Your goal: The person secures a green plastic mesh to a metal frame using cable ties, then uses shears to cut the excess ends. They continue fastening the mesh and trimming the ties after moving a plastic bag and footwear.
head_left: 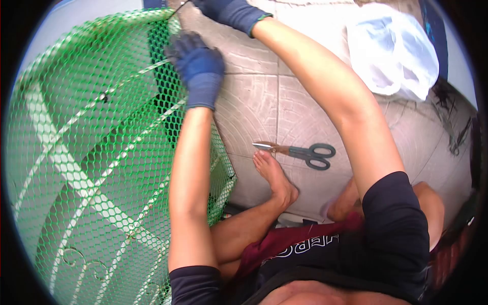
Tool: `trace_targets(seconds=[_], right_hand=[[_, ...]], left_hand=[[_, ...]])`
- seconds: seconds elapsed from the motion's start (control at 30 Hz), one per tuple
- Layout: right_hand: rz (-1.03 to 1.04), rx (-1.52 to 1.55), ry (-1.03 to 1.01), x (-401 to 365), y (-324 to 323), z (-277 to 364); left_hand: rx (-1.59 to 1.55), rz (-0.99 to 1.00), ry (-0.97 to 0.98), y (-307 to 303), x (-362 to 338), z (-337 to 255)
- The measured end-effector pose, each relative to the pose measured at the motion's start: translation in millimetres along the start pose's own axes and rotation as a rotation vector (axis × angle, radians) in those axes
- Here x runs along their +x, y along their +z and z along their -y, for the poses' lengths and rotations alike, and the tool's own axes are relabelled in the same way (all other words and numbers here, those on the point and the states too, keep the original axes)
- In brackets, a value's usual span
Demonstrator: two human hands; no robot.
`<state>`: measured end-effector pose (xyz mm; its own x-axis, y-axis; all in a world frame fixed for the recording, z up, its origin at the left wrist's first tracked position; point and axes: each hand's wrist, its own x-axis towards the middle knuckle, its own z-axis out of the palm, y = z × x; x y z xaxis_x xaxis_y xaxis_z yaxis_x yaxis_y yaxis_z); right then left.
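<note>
My left hand [198,68], in a blue and grey knit glove, lies against the edge of a green plastic mesh [91,147], its fingers stretched out over the rim. The mesh covers a pale metal frame [76,168] with thin bars and scrollwork. My right hand [231,14], gloved alike, is at the top edge of the view, its fingertips partly cut off. A thin dark cord [179,8] runs taut from the frame's upper corner to its fingers. Scissors [300,153] with dark handles and rusty blades lie on the floor by my foot.
A white plastic bag [391,51] sits on the tiled floor [244,109] at the upper right. Dark loose strands [452,119] lie below it. My bare foot [274,175] rests near the scissors' tips, between them and my body.
</note>
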<state>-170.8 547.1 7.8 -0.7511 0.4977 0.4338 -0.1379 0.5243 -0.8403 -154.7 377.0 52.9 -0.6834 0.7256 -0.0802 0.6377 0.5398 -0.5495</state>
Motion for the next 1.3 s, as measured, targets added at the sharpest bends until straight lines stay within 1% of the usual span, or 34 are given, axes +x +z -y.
trace_targets(seconds=[0.03,0.07,0.17,0.2,0.27,0.3,0.37,0.4,0.43,0.5,0.57,0.63,0.73,0.93,1.03,1.17,1.23,1.27,1.3], right_hand=[[0.099,-0.090,-0.021,8,-5,-3],[0.070,-0.218,-0.144,11,-4,-10],[0.200,-0.314,-0.124,16,-31,5],[0.210,-0.337,-0.151,17,-29,-2],[0.201,-0.344,-0.238,15,-23,-18],[0.185,-0.324,-0.297,13,-22,-21],[0.208,-0.316,-0.320,9,-22,-19],[0.223,-0.348,-0.326,6,-22,-17],[0.228,-0.394,-0.335,7,-25,-17],[0.183,-0.402,-0.310,10,-25,-14],[0.175,-0.352,-0.209,12,-25,-9],[0.241,-0.318,-0.160,16,-25,-9],[0.277,-0.251,-0.155,24,-19,-12],[0.370,-0.199,-0.199,44,-4,-1],[0.468,-0.197,-0.210,46,6,5],[0.450,-0.157,-0.326,45,29,-10],[0.413,-0.123,-0.287,46,38,-10],[0.396,-0.147,-0.335,50,41,-8],[0.374,-0.172,-0.385,52,43,-5]], left_hand=[[-0.120,-0.064,0.010,5,-6,-7],[-0.241,-0.080,-0.015,4,-10,-16],[-0.566,-0.144,-0.087,13,-26,-34],[-0.570,-0.169,-0.115,21,-30,-38],[-0.790,-0.219,-0.184,37,-35,-46],[-0.800,-0.240,-0.204,40,-37,-47],[-0.838,-0.289,-0.223,40,-38,-49],[-0.843,-0.272,-0.246,38,-37,-50],[-0.844,-0.329,-0.231,34,-40,-49],[-0.840,-0.319,-0.252,36,-37,-51],[-0.843,-0.312,-0.256,32,-37,-49],[-0.850,-0.314,-0.267,28,-36,-47],[-0.845,-0.277,-0.271,26,-36,-47],[-0.858,-0.279,-0.282,24,-36,-45],[-0.865,-0.280,-0.285,26,-36,-44],[-0.890,-0.258,-0.300,28,-37,-43],[-0.903,-0.278,-0.310,31,-37,-43],[-0.910,-0.255,-0.338,33,-38,-44],[-0.905,-0.281,-0.334,34,-40,-45]])
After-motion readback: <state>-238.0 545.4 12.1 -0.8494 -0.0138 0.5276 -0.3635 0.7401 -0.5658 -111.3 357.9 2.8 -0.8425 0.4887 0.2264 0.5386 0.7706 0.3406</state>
